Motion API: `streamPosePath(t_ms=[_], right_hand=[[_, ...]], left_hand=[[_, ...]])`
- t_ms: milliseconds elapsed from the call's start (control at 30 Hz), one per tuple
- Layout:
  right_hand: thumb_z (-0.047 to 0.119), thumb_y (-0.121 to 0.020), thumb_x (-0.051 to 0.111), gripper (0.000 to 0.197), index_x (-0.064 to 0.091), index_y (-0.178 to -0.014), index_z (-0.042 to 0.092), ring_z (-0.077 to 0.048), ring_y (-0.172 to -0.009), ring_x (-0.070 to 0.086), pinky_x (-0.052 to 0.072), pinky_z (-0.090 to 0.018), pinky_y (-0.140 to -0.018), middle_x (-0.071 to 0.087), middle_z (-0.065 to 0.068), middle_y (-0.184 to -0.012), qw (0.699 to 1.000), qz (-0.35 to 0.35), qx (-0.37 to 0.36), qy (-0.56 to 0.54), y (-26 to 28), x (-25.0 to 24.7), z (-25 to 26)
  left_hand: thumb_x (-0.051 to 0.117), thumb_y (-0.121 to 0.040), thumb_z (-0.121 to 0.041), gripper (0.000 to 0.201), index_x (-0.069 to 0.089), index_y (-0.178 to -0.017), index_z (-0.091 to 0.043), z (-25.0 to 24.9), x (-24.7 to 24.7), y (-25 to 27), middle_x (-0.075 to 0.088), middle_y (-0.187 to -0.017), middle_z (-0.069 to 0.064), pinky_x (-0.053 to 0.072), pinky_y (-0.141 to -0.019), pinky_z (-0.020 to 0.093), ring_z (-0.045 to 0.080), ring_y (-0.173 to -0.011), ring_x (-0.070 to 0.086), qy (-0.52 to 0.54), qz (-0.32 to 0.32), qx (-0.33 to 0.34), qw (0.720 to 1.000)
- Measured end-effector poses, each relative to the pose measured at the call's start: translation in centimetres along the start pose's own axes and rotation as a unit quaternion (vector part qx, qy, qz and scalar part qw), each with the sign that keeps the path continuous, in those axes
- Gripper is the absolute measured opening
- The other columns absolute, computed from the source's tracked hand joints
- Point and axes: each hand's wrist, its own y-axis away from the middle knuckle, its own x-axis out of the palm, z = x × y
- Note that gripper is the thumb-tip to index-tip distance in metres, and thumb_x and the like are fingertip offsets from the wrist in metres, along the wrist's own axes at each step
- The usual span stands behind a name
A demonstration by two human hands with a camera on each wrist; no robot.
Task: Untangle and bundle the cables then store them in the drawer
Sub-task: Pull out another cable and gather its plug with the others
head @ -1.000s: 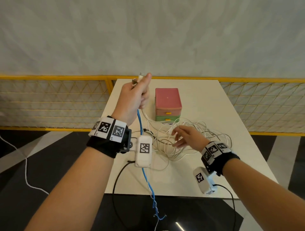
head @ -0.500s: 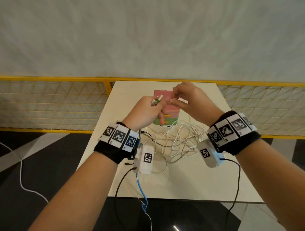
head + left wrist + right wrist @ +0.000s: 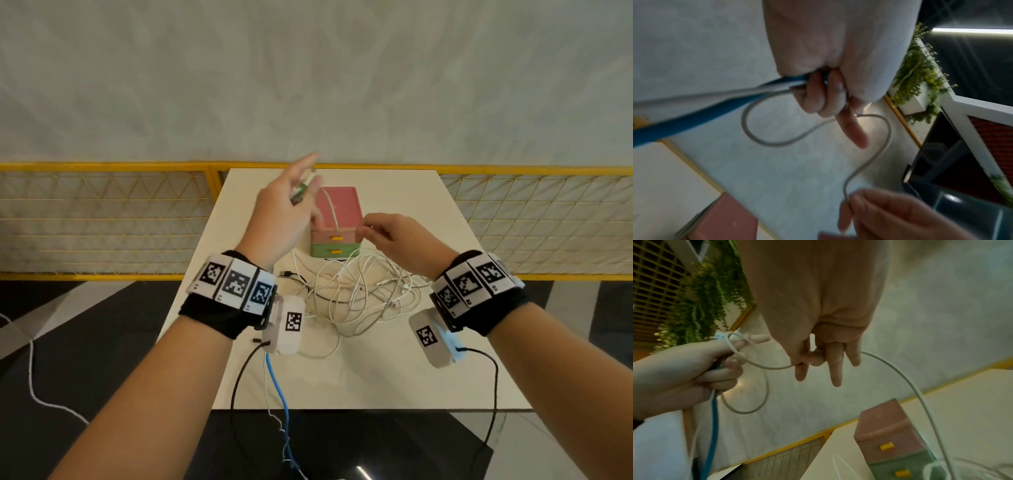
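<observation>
Left hand raised over the table, fingers curled round a white cable end plus a blue cable. Right hand pinches that white cable lower down. Best: wind 1 even loop at a time, light tension (no yanking the pile). Drawer unit shut; plug type unclear, blurred.

a white table carries tangled white cables and a small drawer box.
</observation>
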Motion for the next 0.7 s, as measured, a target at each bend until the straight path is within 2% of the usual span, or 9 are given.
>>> streamPosePath(t_ms=[100, 233, 300, 367, 433, 500, 567, 633, 700], right_hand=[[0.021, -0.096, 0.049, 0.022, 0.066, -0.087, 0.009, -0.003, -0.049, 0.045, 0.032, -0.013, -0.050, 0.049, 0.010, -0.056, 0.997, -0.047, -0.010, 0.054, -0.4, -0.5, 1.0], [0.023, -0.094, 0.047, 0.028, 0.070, -0.092, 0.008, -0.022, -0.067, 0.058, 0.036, -0.025, -0.059, 0.070, -0.007, -0.080, 0.978, -0.106, 0.068, 0.165, -0.9, -1.5, 0.5], [0.024, -0.094, 0.047, 0.027, 0.071, -0.094, 0.012, -0.024, -0.074, 0.062, 0.041, -0.026, -0.061, 0.071, -0.005, -0.085, 0.970, -0.125, 0.095, 0.187, -0.9, -1.8, 0.0], [0.025, -0.092, 0.051, 0.023, 0.072, -0.093, 0.014, -0.023, -0.077, 0.064, 0.048, -0.028, -0.065, 0.072, -0.002, -0.086, 0.972, -0.145, 0.086, 0.166, -0.9, -1.7, 0.2], [0.025, -0.091, 0.056, 0.018, 0.071, -0.090, 0.015, -0.018, -0.078, 0.065, 0.052, -0.029, -0.070, 0.070, 0.002, -0.079, 0.983, -0.157, 0.044, 0.085, -0.7, -1.5, 0.9], [0.018, -0.091, 0.059, 0.012, 0.070, -0.089, 0.013, -0.008, -0.074, 0.065, 0.049, -0.014, -0.069, 0.067, 0.004, -0.075, 0.987, -0.159, -0.009, -0.018, -0.5, -1.4, 1.9], [0.012, -0.091, 0.058, 0.010, 0.068, -0.091, 0.010, 0.003, -0.071, 0.063, 0.046, -0.005, -0.069, 0.066, 0.003, -0.078, 0.984, -0.153, -0.050, -0.078, -0.4, -1.7, 2.6], [0.014, -0.093, 0.056, 0.012, 0.066, -0.091, 0.008, 0.004, -0.071, 0.062, 0.045, -0.006, -0.068, 0.066, 0.003, -0.078, 0.985, -0.138, -0.061, -0.090, -0.3, -2.0, 2.4], [0.019, -0.096, 0.051, 0.018, 0.065, -0.089, 0.009, 0.001, -0.069, 0.060, 0.043, -0.011, -0.067, 0.067, 0.002, -0.076, 0.989, -0.118, -0.042, -0.077, 0.1, -2.2, 1.3]], left_hand=[[0.050, -0.101, -0.027, 0.040, 0.047, -0.141, -0.028, -1.1, 1.2, 0.7, 0.065, -0.060, -0.003, 0.037, -0.069, -0.005, 0.009, -0.057, 0.068, 0.016, -0.006, 0.041, 0.999], [0.050, -0.102, -0.022, 0.029, 0.059, -0.130, -0.021, -1.5, 0.8, 0.6, 0.052, -0.051, -0.012, 0.047, -0.053, 0.017, 0.005, -0.038, 0.053, 0.078, -0.115, 0.045, 0.989], [0.051, -0.101, -0.019, 0.029, 0.060, -0.128, -0.021, -1.7, 0.7, 0.8, 0.053, -0.051, -0.014, 0.047, -0.051, 0.019, 0.005, -0.036, 0.050, 0.065, -0.092, 0.048, 0.992], [0.052, -0.100, -0.019, 0.032, 0.058, -0.131, -0.024, -2.0, 1.1, 1.1, 0.056, -0.051, -0.013, 0.047, -0.055, 0.012, 0.009, -0.041, 0.055, 0.042, -0.033, 0.044, 0.998], [0.054, -0.100, -0.024, 0.036, 0.054, -0.136, -0.025, -1.9, 1.9, 1.2, 0.065, -0.072, -0.013, 0.050, -0.065, 0.012, 0.014, -0.058, 0.065, 0.008, 0.029, 0.019, 0.999], [0.053, -0.099, -0.032, 0.036, 0.055, -0.134, -0.023, -1.4, 2.8, 1.0, 0.069, -0.079, -0.004, 0.050, -0.069, 0.019, 0.006, -0.067, 0.066, -0.029, 0.092, -0.027, 0.995], [0.049, -0.100, -0.036, 0.026, 0.064, -0.113, -0.019, -1.0, 3.2, 1.0, 0.070, -0.062, 0.001, 0.040, -0.063, 0.020, -0.007, -0.057, 0.059, -0.019, 0.137, -0.056, 0.989], [0.048, -0.101, -0.035, 0.028, 0.066, -0.093, -0.016, -1.0, 3.0, 1.0, 0.069, -0.058, 0.001, 0.038, -0.063, 0.020, -0.007, -0.053, 0.056, -0.014, 0.126, -0.051, 0.991], [0.047, -0.101, -0.034, 0.029, 0.065, -0.092, -0.013, -1.3, 2.3, 0.8, 0.069, -0.061, 0.001, 0.040, -0.058, 0.011, -0.003, -0.052, 0.056, -0.014, 0.067, -0.042, 0.997]])
